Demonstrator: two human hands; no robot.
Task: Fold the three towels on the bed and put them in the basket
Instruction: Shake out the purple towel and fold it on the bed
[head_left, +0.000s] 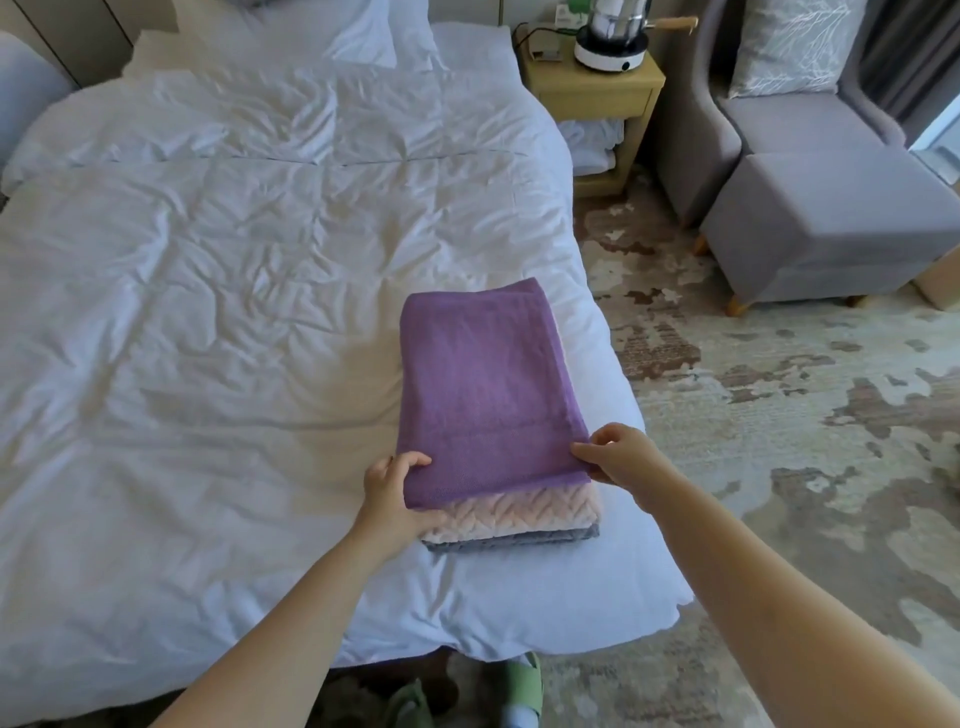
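Towels (483, 395) stacked, grey towel (519, 541) — mostly covered

Folded towel stack (483, 395) on bed (208, 312)

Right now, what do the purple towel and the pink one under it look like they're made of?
Purple towel: likely cotton terry, matte, with a fine nubby pile and a flat woven band near the close end. Pink towel: probably plush fleece or microfibre, slightly glossy, with a raised chevron pattern.
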